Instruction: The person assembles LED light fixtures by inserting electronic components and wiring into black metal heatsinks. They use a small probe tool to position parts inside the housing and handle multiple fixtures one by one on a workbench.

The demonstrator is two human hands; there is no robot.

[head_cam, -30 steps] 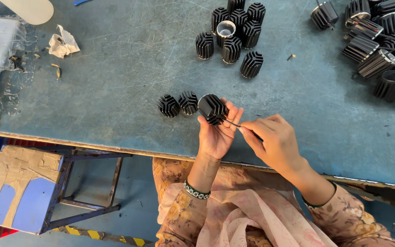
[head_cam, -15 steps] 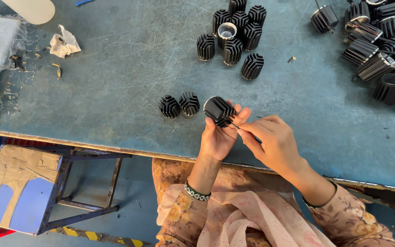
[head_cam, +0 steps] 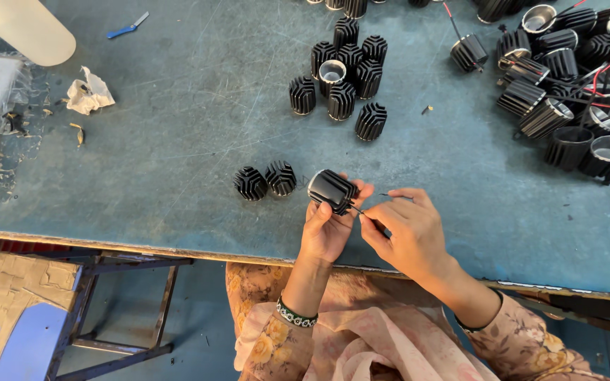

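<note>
Near the middle of the frame we see the left hand (head_cam: 327, 229) grasping a black ribbed metal cylinder (head_cam: 332, 190), fingers and thumb curled round its lower side so that it lies tilted just above the blue table (head_cam: 178, 141). The right hand (head_cam: 404, 236) sits just beside it, its fingers pinched on a thin dark tool (head_cam: 370, 219) whose tip reaches the cylinder's near end; the tool is too slim for us to tell what kind it is.

Just left of the held cylinder, two more ribbed cylinders (head_cam: 265, 180) stand touching each other on the table. A cluster of the same parts (head_cam: 346, 70) stands at the upper centre. At the upper right lies a heap of similar parts with red wires (head_cam: 573, 77). In the upper left we see a crumpled scrap of paper (head_cam: 89, 92) and, farther up, a small blue tool (head_cam: 128, 26).
</note>
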